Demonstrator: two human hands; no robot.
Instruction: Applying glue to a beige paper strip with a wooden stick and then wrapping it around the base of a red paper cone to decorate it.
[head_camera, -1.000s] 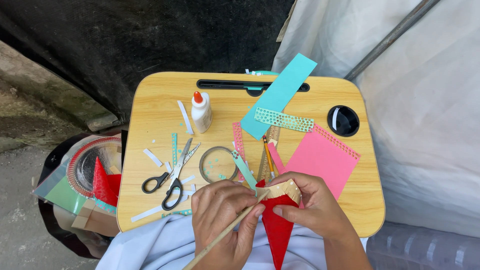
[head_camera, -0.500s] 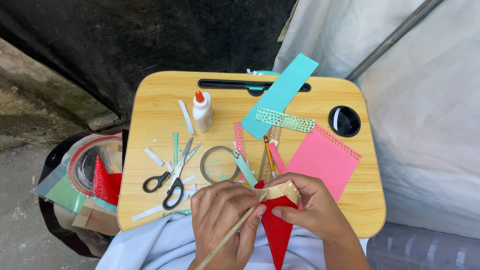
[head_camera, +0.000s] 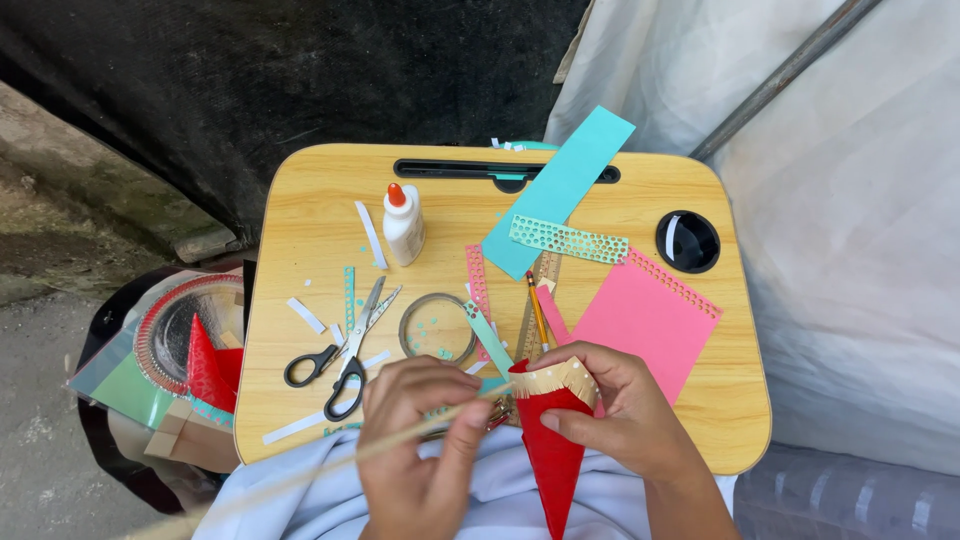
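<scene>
The right hand (head_camera: 620, 415) has a tight grip on a red paper cone (head_camera: 552, 450) at the tabletop's (head_camera: 300, 200) near edge. The left hand (head_camera: 420, 440) pinches a thin stick (head_camera: 300, 475) beside the scissors (head_camera: 340, 360).

The left hand (head_camera: 420, 450) slid down the stick (head_camera: 330, 462), which dropped to a flatter slant. The right hand (head_camera: 625, 415) turned the cone (head_camera: 553, 440), showing more of its fringe.
</scene>
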